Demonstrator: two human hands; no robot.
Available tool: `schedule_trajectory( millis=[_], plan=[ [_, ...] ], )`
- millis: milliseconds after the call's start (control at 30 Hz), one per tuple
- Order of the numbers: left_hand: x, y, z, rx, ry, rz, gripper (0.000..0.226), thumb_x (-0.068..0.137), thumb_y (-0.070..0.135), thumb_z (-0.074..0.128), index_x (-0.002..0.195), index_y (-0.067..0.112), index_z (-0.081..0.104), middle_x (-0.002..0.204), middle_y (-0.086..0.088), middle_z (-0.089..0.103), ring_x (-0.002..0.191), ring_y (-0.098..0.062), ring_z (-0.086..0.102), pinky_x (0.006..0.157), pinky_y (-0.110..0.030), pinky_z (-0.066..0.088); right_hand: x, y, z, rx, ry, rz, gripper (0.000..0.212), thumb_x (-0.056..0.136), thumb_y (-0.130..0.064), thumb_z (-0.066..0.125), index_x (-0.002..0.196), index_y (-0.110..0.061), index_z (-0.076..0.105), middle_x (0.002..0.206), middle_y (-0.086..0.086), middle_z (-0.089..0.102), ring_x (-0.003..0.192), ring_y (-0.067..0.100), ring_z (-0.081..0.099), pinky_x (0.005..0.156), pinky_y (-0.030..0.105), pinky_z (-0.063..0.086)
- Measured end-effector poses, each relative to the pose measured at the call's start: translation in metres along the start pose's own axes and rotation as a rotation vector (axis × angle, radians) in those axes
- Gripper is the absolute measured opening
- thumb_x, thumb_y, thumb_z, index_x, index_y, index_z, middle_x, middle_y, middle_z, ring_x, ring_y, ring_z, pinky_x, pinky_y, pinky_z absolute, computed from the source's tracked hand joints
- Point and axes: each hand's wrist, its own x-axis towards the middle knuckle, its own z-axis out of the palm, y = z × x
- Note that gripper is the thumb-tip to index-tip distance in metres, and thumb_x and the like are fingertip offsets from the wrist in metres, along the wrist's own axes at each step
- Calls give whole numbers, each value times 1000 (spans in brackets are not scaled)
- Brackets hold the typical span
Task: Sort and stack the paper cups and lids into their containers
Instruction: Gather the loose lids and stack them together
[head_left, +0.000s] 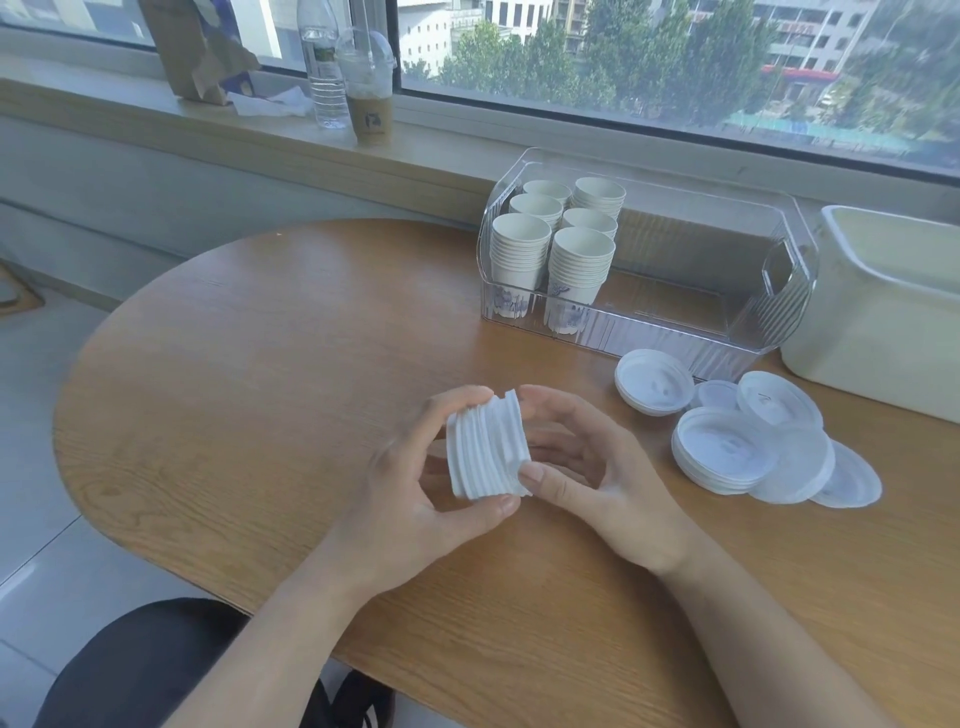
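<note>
Above the middle of the wooden table (270, 374), both hands hold a stack of white lids (485, 447) turned on its side. My left hand (415, 493) grips its left end with fingers on top and thumb underneath. My right hand (587, 462) cups the right end, its thumb on the stack's lower corner. More white lids (727, 447) lie loose and partly piled on the table to the right. Several stacks of white paper cups (556, 244) stand in the left end of a clear plastic bin (779, 312).
A white tub (893, 322) stands to the right of the clear bin. On the window sill behind are a water bottle (324, 67), a domed iced-drink cup (366, 88) and a brown paper bag (197, 47). My dark-clothed knee (145, 670) shows below the table's near edge.
</note>
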Motion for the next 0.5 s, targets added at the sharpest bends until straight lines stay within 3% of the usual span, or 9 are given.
schedule_trajectory(
  millis=[267,433,500],
  plan=[
    [1,1,1,39,-16,2,85,75,60,86,147,52,43,139,22,57,126,-14,62,94,-43,61,-1,1,0,-27,-67,14,65,92,-31,82,150,-30,51,143,2,65,133,25,62,109,49,51],
    [1,-2,1,89,-32,69,84,80,55,86,152,48,42,146,22,51,130,-13,59,94,-40,61,-1,2,1,-93,-63,-6,67,91,-29,83,150,-31,51,137,1,68,128,26,65,108,44,53],
    [2,-3,2,92,-24,69,82,81,54,87,150,46,44,144,20,53,126,-14,62,90,-40,62,-2,3,0,-154,-54,-15,67,91,-37,83,150,-33,52,138,-4,67,129,24,64,108,42,52]
  ],
)
